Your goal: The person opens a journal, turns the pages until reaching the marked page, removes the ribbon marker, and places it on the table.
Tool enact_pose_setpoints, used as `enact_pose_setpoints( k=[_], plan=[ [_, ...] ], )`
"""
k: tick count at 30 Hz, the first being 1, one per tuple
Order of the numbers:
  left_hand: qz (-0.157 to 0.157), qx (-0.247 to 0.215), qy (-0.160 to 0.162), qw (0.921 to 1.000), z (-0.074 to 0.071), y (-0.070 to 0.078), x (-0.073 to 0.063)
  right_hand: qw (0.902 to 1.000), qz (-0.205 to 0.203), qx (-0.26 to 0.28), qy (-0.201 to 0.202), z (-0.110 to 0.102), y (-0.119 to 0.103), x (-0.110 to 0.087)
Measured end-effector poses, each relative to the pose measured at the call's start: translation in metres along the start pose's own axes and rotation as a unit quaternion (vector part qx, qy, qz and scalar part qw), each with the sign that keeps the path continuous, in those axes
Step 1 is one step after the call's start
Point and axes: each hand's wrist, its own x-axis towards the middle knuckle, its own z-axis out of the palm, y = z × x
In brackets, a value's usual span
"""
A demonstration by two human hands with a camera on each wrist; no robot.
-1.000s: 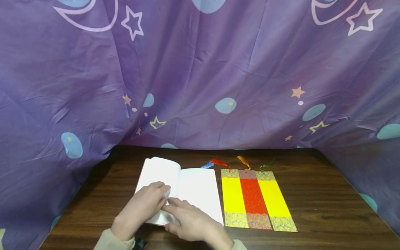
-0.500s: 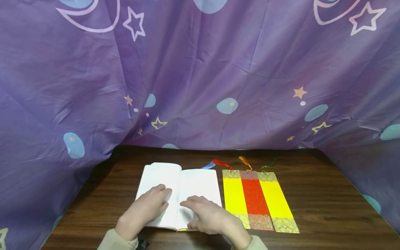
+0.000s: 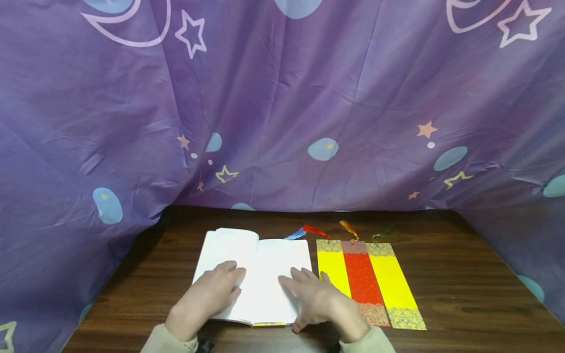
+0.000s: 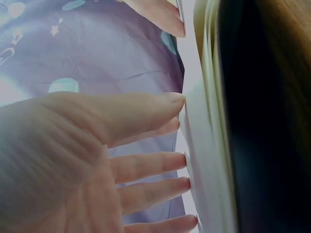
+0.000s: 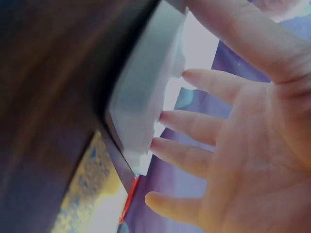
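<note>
A book [image 3: 280, 260] with blank white pages lies spread on the table. My left hand [image 3: 207, 291] rests on its left page; in the left wrist view, the extended fingertips of the left hand [image 4: 97, 145] touch the paper beside the page edges [image 4: 209, 97]. Over the right page is my right hand [image 3: 318, 299], fingers spread, its little-finger side overlapping the nearest yellow bookmark [image 3: 333, 267]. In the right wrist view, straight fingers of the right hand [image 5: 243, 141] reach to the book's page block [image 5: 141, 107]. A thin yellow edge [image 3: 269, 324] shows under the book's near side.
Right of the book lie a red bookmark [image 3: 363, 274] and another yellow bookmark [image 3: 393, 279], side by side, with an orange tassel [image 3: 348, 229] and a green tassel [image 3: 384, 231]. A blue tassel [image 3: 296, 234] pokes out behind the book. A purple curtain [image 3: 282, 108] hangs behind the table [image 3: 459, 284].
Both hands were close together at the book's fold; my right hand has slid right across the page toward its outer edge. The left page has flattened, with my left hand staying on it.
</note>
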Motion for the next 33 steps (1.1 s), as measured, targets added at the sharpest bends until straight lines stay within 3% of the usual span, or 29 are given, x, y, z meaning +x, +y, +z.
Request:
enact_pose_setpoints(
  k=[8,12,17,27,33],
  plan=[
    [0.0,0.003,-0.012,0.9999,-0.001,0.001,0.0,0.998,-0.034,0.048,0.023,-0.01,0.011,-0.003],
    [0.006,0.007,-0.001,1.0,-0.002,0.001,0.0,0.9925,-0.076,0.047,0.084,-0.013,0.016,-0.001],
    [0.009,0.012,0.004,0.9999,-0.003,0.0,0.0,0.9779,-0.104,0.061,0.171,-0.011,0.015,0.004],
    [0.015,0.011,0.019,0.9996,-0.003,0.0,0.001,0.9688,-0.083,0.092,0.215,-0.01,0.011,0.009],
    [0.05,0.033,0.059,0.9965,0.0,-0.001,0.002,0.9592,-0.079,0.116,0.246,-0.007,0.008,0.01]
  ],
)
